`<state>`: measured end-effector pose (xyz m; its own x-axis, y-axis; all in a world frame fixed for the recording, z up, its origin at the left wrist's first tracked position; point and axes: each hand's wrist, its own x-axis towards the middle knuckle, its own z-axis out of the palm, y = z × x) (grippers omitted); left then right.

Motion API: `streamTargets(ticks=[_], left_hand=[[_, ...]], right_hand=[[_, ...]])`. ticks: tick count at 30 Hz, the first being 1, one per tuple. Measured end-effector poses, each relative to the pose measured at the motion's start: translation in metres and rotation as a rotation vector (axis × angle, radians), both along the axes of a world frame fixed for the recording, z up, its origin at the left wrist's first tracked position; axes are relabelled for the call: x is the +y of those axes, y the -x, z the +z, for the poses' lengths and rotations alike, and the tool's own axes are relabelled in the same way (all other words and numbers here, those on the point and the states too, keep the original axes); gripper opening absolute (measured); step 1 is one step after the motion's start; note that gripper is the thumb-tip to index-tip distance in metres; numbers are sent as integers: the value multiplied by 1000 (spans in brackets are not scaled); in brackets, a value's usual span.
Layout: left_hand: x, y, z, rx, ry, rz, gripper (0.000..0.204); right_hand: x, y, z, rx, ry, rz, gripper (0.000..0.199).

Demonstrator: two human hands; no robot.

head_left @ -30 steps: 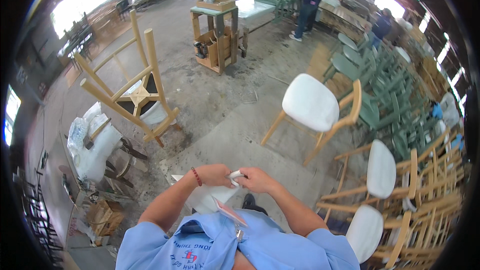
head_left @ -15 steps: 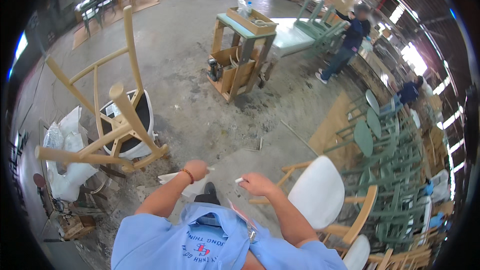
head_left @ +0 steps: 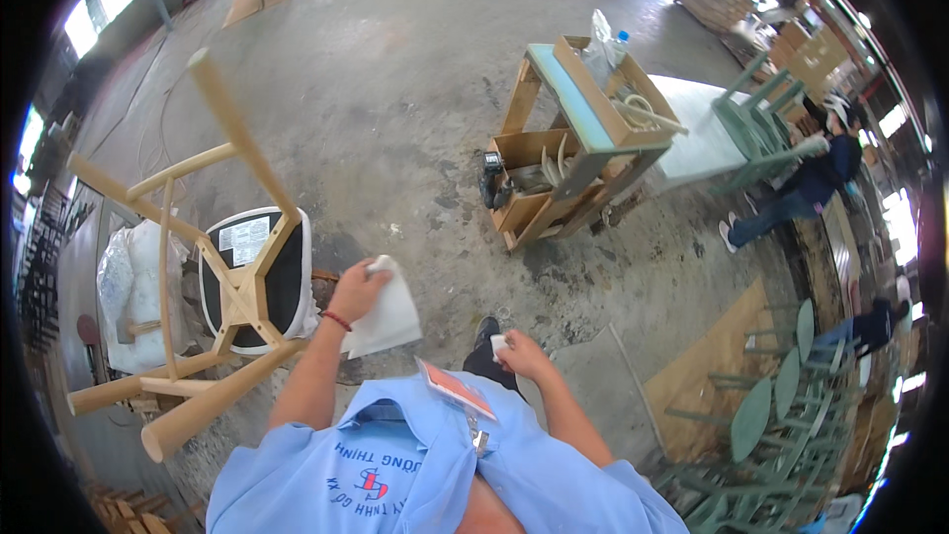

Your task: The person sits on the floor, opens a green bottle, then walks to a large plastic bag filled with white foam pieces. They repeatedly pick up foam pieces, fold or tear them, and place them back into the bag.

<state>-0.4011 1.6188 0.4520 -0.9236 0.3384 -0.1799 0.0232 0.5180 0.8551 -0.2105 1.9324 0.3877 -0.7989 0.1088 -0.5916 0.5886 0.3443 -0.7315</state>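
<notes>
My left hand [head_left: 362, 289] is closed on the top edge of a thin white sheet [head_left: 388, 314], which hangs down over the floor. Whether the sheet is paper or cloth I cannot tell. To the left of that hand stands an upturned wooden chair [head_left: 240, 282], its bare legs sticking up and out. The chair's dark seat underside, with wooden cross braces and a white label, faces me. Lower and to the right, my right hand [head_left: 526, 358] pinches a small white piece [head_left: 499, 344], perhaps folded. The two hands are apart.
A wooden cart [head_left: 554, 178] ahead carries a tray with a plastic bag; a power tool hangs on its side. Beyond it is a white-topped table [head_left: 687, 124] with green chairs and a person. Green chairs [head_left: 781, 405] crowd the right. Plastic-wrapped parts [head_left: 143, 287] lie left.
My view has turned left, and the white-seated chair on the right has left it. My left hand, with the sheet, is now closer to the upturned chair. Both hands still hold white material.
</notes>
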Motion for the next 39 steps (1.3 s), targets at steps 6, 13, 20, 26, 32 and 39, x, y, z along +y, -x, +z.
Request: streamTargets(ticks=[6, 13, 20, 26, 32, 39], left_hand=[[14, 97, -5, -89, -13, 307, 43], [32, 268, -46, -142, -137, 478, 41], [54, 480, -118, -263, -140, 491, 34], [68, 563, -173, -384, -128, 464, 31], [64, 541, -235, -474, -49, 538, 29], [80, 486, -275, -565, -49, 547, 34]], right_hand=[[89, 189, -40, 31, 95, 55, 27], [174, 405, -115, 89, 13, -414, 31], [248, 482, -198, -209, -387, -818, 39], [278, 553, -208, -462, -258, -671, 49], [368, 613, -293, -559, -710, -306, 52], [444, 629, -329, -298, -897, -444, 53]])
